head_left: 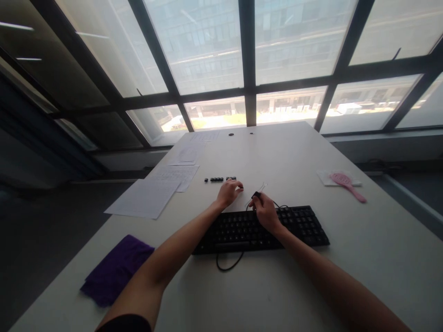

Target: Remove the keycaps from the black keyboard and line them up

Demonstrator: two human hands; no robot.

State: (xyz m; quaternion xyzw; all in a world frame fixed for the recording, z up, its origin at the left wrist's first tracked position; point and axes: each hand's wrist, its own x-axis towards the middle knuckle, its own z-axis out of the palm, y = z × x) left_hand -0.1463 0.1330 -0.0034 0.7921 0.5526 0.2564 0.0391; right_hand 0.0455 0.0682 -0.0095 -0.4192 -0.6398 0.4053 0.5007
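Observation:
A black keyboard (235, 229) lies across the desk in front of me, its cable looping out at the near edge. My right hand (266, 211) is above the keyboard's far edge, closed around a keycap puller (256, 195) with a dark body and thin wire ends that stick out past the fingers. To its left, my left hand (229, 193) is beyond the keyboard, fingers curled together. A small dark piece at its fingertips looks like a keycap (242, 188), mostly hidden. Loose black keycaps (216, 179) stand in a row just past this hand, which covers part of them.
Paper sheets (143, 197) lie along the desk's left side. A folded purple cloth (117, 269) is beside my left forearm. At the right, a pink hairbrush (347, 183) rests partly on a white packet (323, 179). Tall windows (290, 41) stand behind the white desk (277, 152).

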